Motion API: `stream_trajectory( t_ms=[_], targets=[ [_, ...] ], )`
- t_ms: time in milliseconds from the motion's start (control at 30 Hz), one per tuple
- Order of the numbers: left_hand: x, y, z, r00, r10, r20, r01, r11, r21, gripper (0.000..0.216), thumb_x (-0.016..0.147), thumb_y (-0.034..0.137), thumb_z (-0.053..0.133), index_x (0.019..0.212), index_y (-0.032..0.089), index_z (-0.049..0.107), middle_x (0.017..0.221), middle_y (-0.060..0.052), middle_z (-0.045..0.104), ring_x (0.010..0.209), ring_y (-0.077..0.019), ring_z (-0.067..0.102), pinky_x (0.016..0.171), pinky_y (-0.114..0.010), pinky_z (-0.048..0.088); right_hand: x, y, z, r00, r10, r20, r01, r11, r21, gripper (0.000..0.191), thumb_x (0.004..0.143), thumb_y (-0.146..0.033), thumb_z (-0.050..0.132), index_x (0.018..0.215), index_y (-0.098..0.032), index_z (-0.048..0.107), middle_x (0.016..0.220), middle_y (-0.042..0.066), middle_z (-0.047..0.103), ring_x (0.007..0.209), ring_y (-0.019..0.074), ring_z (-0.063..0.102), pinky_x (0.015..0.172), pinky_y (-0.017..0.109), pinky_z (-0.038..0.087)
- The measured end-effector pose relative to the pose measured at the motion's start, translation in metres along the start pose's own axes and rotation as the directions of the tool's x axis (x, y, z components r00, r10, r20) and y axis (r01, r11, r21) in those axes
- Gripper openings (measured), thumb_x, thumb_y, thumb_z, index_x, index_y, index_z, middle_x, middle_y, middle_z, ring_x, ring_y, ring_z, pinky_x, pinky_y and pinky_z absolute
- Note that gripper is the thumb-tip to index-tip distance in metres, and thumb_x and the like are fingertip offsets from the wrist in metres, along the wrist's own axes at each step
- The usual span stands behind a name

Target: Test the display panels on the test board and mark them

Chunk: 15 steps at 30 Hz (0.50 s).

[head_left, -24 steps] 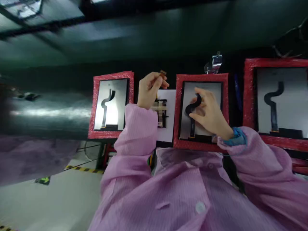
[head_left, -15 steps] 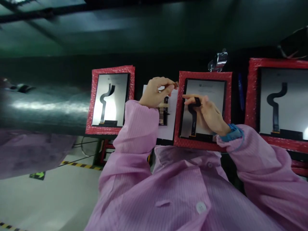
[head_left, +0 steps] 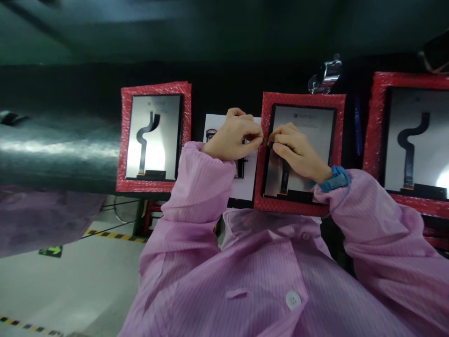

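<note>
A display panel (head_left: 314, 135), grey-backed, lies on red bubble wrap (head_left: 338, 140) in front of me. Its black flex cable (head_left: 285, 178) runs up from the panel's lower edge, and the upper end is hidden beneath my right hand (head_left: 298, 152). That hand is closed, thumb and fingers pinching the cable's end near the panel's left edge. Just left of it, my left hand (head_left: 236, 135) is closed in a pinch over the wrap's left margin; a tiny brownish piece shows at its fingertips, too small to name. Partly under the left wrist lies a white sheet (head_left: 247, 180) with dark printed pictures.
Another wrapped panel with a curved flex cable (head_left: 142, 150) lies to the left, and a similar panel (head_left: 435, 145) to the right. A blue pen (head_left: 358, 126) rests between panels. Behind stands a shiny metal object (head_left: 329, 75). A purple sleeve (head_left: 45, 220) shows far left.
My left hand has come down and right, its fingertips now close to my right hand's. The right fingers, stretched out before, have curled onto the cable's end. The view has shifted slightly.
</note>
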<state>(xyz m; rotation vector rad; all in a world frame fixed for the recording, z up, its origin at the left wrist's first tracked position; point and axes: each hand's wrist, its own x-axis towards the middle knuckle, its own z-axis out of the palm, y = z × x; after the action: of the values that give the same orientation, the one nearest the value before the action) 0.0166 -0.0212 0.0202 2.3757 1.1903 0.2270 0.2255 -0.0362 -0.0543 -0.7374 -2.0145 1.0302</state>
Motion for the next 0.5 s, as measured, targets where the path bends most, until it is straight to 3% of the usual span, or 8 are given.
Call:
stream_trajectory(
  t_ms=[500],
  targets=[
    [-0.0008, 0.001, 0.0015, 0.997, 0.022, 0.073, -0.025, 0.999, 0.038, 0.02, 0.088, 0.024, 0.051, 0.073, 0.019, 0.064, 0.072, 0.0, 0.067, 0.079, -0.0186, 0.061, 0.102, -0.052, 0.036, -0.0011, 0.0038, 0.0065, 0.998, -0.04, 0.041, 0.044, 0.994, -0.102, 0.028, 0.104, -0.031, 0.04, 0.087, -0.02, 0.06, 0.103, 0.009, 0.063, 0.103, 0.0245, 0.052, 0.098, 0.047, 0.044]
  ],
)
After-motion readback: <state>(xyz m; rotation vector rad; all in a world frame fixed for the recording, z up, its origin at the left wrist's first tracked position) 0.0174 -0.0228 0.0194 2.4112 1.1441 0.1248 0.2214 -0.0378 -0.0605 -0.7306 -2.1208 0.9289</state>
